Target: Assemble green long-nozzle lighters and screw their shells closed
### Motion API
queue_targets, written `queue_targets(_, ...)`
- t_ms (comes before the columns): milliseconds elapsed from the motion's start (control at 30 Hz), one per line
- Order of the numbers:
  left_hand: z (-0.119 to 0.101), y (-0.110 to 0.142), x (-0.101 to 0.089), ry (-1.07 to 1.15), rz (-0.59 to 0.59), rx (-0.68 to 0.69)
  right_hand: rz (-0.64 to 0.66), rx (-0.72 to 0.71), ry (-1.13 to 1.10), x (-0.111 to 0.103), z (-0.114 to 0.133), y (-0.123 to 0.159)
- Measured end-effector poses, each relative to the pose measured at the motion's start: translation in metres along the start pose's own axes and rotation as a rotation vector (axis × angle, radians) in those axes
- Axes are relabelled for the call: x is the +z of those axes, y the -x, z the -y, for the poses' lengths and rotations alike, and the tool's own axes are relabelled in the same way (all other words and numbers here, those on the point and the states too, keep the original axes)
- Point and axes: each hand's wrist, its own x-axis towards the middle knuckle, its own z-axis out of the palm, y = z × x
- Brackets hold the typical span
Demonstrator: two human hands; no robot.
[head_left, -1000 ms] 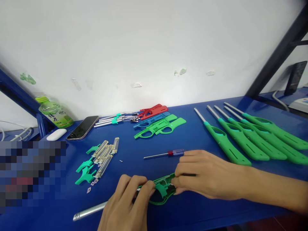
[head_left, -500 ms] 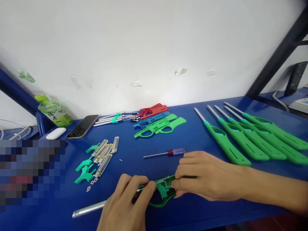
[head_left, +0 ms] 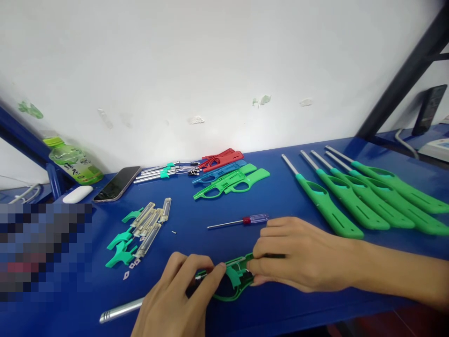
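Near the table's front edge lies an opened green lighter shell (head_left: pixel 227 297), with a teal trigger (head_left: pixel 234 278) and thin wires inside. My left hand (head_left: pixel 178 295) is closed over its front part, fingertips beside the trigger. A silver metal tube (head_left: pixel 121 311) sticks out to the left from under that hand. My right hand (head_left: pixel 294 255) grips the shell's handle end, thumb and fingers pinched by the wires; most of the handle is hidden beneath it. Just behind lies a screwdriver (head_left: pixel 242 221) with a red and clear handle, touched by neither hand.
Several assembled green lighters (head_left: pixel 333 210) lie at the right. Clear fuel tanks (head_left: pixel 150 227) and teal triggers (head_left: pixel 121 252) are at the left. Coloured shell halves (head_left: pixel 224 161) and metal tubes (head_left: pixel 150 175) lie by the wall. A phone (head_left: pixel 117 184) and a bottle (head_left: pixel 75 164) stand back left.
The whole view has shifted slightly. My left hand has moved a little left and down, with the silver tube; my right hand keeps its grip on the shell.
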Motion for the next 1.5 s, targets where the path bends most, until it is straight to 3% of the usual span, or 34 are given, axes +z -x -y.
queue_targets(467, -0.003, 0.001, -0.002, -0.009, 0.025, -0.014, 0.007, 0.000, 0.007, 0.000, 0.000, -0.001)
queue_targets(667, -0.010, -0.004, 0.000, -0.055, -0.049, 0.026, 0.002, -0.002, 0.001, -0.002, 0.001, -0.002)
queue_targets(1500, -0.014, -0.009, 0.000, -0.122, -0.090, 0.095, 0.036, 0.002, 0.047, 0.002, 0.011, -0.007)
